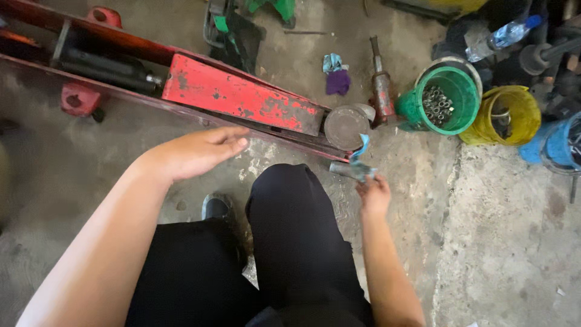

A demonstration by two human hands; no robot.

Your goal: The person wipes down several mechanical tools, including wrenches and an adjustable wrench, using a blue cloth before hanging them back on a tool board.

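Note:
My left hand hovers palm down with fingers together, just in front of the long red floor jack, holding nothing. My right hand is lower right of the jack's round grey saddle and pinches a small metal part wrapped in a blue rag. My knees in black trousers fill the bottom middle, and one shoe shows between them.
A green bucket of metal nuts, a yellow bucket and a blue container stand at the right. A rusty bottle jack and a purple and blue rag lie behind the jack. A plastic bottle is top right.

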